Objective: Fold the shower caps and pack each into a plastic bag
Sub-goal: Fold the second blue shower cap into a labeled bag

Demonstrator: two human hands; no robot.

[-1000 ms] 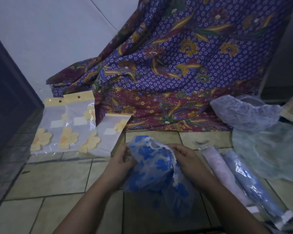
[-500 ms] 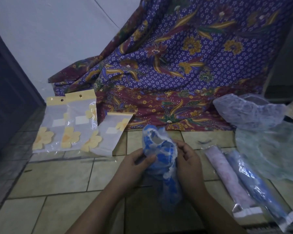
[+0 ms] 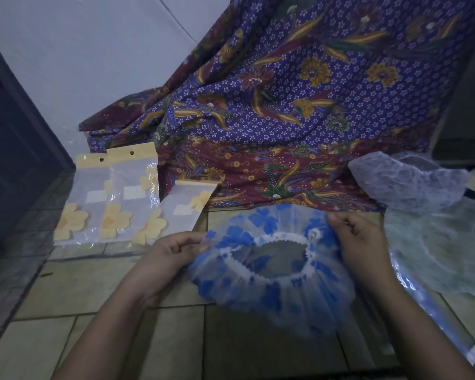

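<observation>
Down over the floor [image 3: 80, 283] tiles, head view: the blue-flowered shower cap [image 3: 285, 294] looks totally different from half a second ago. Back then it was scrunched into a narrow bundle between the hands. Now it's stretched wide open, with the white elastic ring facing the camera, held just above the tiles. The left hand [image 3: 170, 253] has its fingers curled and pinches the cap's left edge. The right hand [image 3: 359, 239] does the same on the right edge, close to the elastic. The two have pulled well apart.

My read is that it's a reset: spreading the cap out so it can be folded neatly. So the fold itself hasn't really started, and bagging is a way off. Empty plastic bags [image 3: 113, 198] with yellow flowers lie to the left. On the right, a packed roll [image 3: 412, 292] peeks out beside the right wrist, and a pale loose cap [image 3: 406, 182] waits near the batik cloth [image 3: 285, 105].
</observation>
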